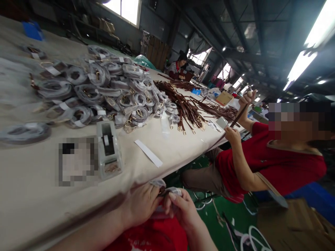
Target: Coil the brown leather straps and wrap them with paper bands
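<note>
Close to my body, at the table's front edge, my left hand (pixel 141 202) and my right hand (pixel 180 205) meet around a brown strap (pixel 162 191) covered in clear plastic wrap. The fingers of both hands are curled in on it, and much of the strap is hidden by them. Just beyond lies a white paper strip (pixel 148 153) on the table. A clear tape dispenser (pixel 109 150) stands to the left of the strip. Past these, a heap of coiled straps in plastic (pixel 99 89), with white bands and gold buckles, covers the far left of the table.
Unwrapped brown straps with gold buckles (pixel 183 108) lie along the cream table (pixel 131 170). At right a co-worker in a red shirt (pixel 243 167) holds up a strap; another person (pixel 178 68) sits farther back. Cardboard (pixel 295 223) is on the green floor at lower right.
</note>
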Demonstrator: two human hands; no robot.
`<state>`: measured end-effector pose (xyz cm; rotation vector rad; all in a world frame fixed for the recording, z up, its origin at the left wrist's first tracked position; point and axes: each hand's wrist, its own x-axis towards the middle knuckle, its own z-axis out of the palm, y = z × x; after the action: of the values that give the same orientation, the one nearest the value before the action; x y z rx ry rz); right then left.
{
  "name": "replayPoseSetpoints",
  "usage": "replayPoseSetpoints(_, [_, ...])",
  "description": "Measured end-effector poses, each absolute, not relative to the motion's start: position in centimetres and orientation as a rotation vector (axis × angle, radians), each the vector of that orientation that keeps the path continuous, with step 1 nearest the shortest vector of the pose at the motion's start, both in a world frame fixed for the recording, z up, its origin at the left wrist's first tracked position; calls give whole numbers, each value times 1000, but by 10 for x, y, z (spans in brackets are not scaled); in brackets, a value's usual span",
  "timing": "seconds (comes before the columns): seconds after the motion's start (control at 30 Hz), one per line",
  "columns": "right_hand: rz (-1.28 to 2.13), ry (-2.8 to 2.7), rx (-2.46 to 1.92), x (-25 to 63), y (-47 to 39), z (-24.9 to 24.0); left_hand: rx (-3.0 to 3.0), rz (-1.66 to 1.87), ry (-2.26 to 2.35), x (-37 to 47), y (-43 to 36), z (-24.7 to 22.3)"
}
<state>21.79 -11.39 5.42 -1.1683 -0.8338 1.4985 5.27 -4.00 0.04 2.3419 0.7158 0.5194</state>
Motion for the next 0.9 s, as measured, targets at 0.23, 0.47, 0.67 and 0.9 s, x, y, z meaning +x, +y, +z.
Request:
replayPoseSetpoints(0.23, [960, -1319, -1568, 259, -91, 46, 1794, 515, 694, 51, -42, 38])
replayPoseSetpoints(0.47, [1333, -1419, -1222, 217, -101, 32, 848, 457, 576, 50, -41, 55])
replayPoseSetpoints(0.67, [1516, -1450, -1212, 183, -106, 9, 582, 568, 499, 45, -18, 79])
replayPoseSetpoints(0.9, [1900, -1169, -938, 196, -112, 51, 2025, 1107, 888, 43, -2, 24])
